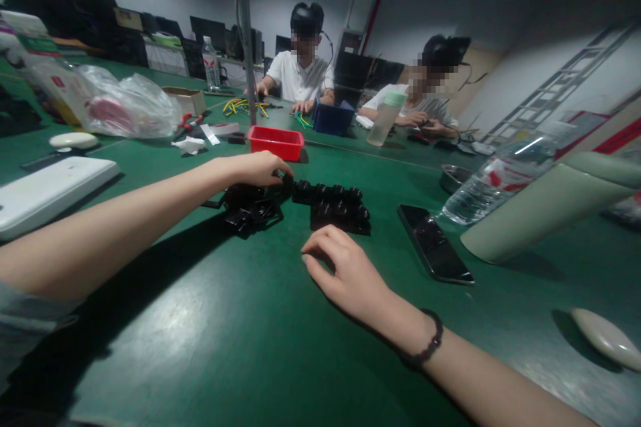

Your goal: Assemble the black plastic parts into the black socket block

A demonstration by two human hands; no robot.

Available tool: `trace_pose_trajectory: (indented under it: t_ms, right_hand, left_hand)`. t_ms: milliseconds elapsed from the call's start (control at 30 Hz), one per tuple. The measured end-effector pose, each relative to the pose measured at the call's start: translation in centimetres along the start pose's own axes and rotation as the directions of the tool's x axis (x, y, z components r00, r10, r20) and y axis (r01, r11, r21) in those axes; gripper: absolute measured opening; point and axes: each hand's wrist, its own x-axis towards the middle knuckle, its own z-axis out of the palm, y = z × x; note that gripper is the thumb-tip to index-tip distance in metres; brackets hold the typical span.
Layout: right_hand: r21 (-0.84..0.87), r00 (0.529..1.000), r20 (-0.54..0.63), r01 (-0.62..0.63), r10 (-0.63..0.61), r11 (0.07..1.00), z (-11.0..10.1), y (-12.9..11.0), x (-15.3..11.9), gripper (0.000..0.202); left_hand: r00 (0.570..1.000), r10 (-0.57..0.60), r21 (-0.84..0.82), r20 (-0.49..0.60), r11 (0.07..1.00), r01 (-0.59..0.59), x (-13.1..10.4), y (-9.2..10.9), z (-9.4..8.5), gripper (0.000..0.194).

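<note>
My left hand (260, 168) reaches over a loose pile of black plastic parts (245, 207). Its fingers point down and are closed on a small black part (286, 181), mostly hidden, at the left end of a row. Two rows of black parts with rounded tops (340, 203) stand side by side on the green table, just right of that hand. My right hand (345, 267) rests on the table in front of these rows. Its fingers are loosely bent, with a gap between thumb and forefinger and nothing in it.
Behind the parts sits a red bin (276, 140). A phone (435, 243), a green flask (551, 207) and a water bottle (501, 177) are on the right. A white box (55, 190) lies left. Two people (303, 70) work across the table near a blue bin (334, 118).
</note>
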Motion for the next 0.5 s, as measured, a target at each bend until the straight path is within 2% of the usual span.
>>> trace_pose_trajectory:
  t_ms: [167, 267, 500]
  right_hand:
    - [-0.006, 1.0, 0.003, -0.004, 0.004, 1.0, 0.0, -0.1, 0.1, 0.007]
    - [-0.006, 1.0, 0.006, -0.004, 0.004, 1.0, 0.0, -0.1, 0.1, 0.007]
    - [0.0, 1.0, 0.007, -0.005, 0.005, 1.0, -0.1, -0.2, 0.1, 0.007]
  left_hand:
    - [1.0, -0.004, -0.067, 0.0, 0.998, 0.004, -1.2, -0.4, -0.2, 0.038]
    - [0.998, 0.032, -0.112, -0.052, 0.993, -0.037, -2.4, -0.3, -0.4, 0.039]
    - [0.999, -0.024, -0.228, -0.047, 0.974, 0.012, -3.6, -0.5, -0.7, 0.039]
